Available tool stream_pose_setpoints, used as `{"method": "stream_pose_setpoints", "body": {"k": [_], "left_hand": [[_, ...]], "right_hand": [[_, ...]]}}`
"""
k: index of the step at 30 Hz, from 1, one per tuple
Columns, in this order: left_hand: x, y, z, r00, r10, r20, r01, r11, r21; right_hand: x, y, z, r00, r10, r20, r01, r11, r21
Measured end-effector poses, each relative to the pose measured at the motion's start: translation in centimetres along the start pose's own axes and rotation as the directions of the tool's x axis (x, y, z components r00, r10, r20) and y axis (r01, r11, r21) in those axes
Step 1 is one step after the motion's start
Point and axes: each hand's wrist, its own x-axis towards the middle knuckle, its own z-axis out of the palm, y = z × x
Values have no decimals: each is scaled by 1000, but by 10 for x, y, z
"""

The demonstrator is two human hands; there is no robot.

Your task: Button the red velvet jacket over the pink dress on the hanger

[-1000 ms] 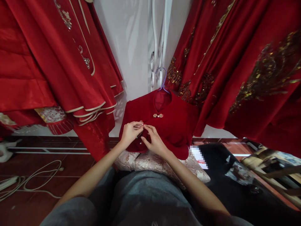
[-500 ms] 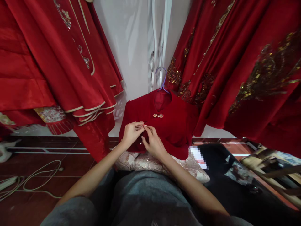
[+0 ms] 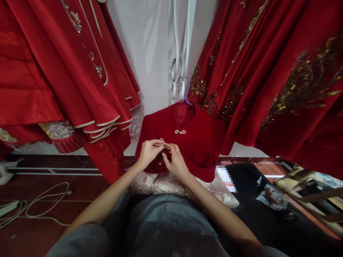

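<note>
Head view. A red jacket (image 3: 198, 146) lies front-up on a brocade cushion (image 3: 171, 185), its collar toward the white wall (image 3: 150, 53) and its hem toward the person's lap. A purple hanger (image 3: 184, 93) sits in the collar, its hook pointing at the wall.

The left hand (image 3: 148, 151) and right hand (image 3: 175, 162) meet over the jacket's front opening, below the collar and left of centre. Both are closed to a fingertip pinch on a small pearl clasp (image 3: 163, 142). Which half each hand holds cannot be told, since the fingers cover most of it. A second clasp (image 3: 180, 131) lies closed nearer the collar, apart from both hands. A third bead (image 3: 160, 163) shows below the left hand.

Red gowns (image 3: 66, 71) hang at left, and gold-embroidered gowns (image 3: 268, 71) at right, their hems near the jacket's shoulders. A cable (image 3: 40, 203) lies on the tiled floor at lower left.

Likely faults, as judged from this position:

1. The clasp is small and smooth, so a pinch this fine may slip and let the two halves part.
2. Pulling the halves sideways may strain the stitching or loosen a pearl.
3. The cushion is soft and gives no firm backing, so downward pressure may shift the jacket and misalign the opening.
4. Velvet-like pile may mark where the right palm rests on it.
5. The hanger is loose in the collar, and a tug on the front may twist it out of the shoulders.
</note>
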Motion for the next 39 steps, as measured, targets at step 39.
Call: {"method": "stream_pose_setpoints", "body": {"k": [39], "left_hand": [[-32,-9,22,905,-109,411,-119,863,490]], "right_hand": [[9,58,-23,801,423,425,-354,905,-235]]}}
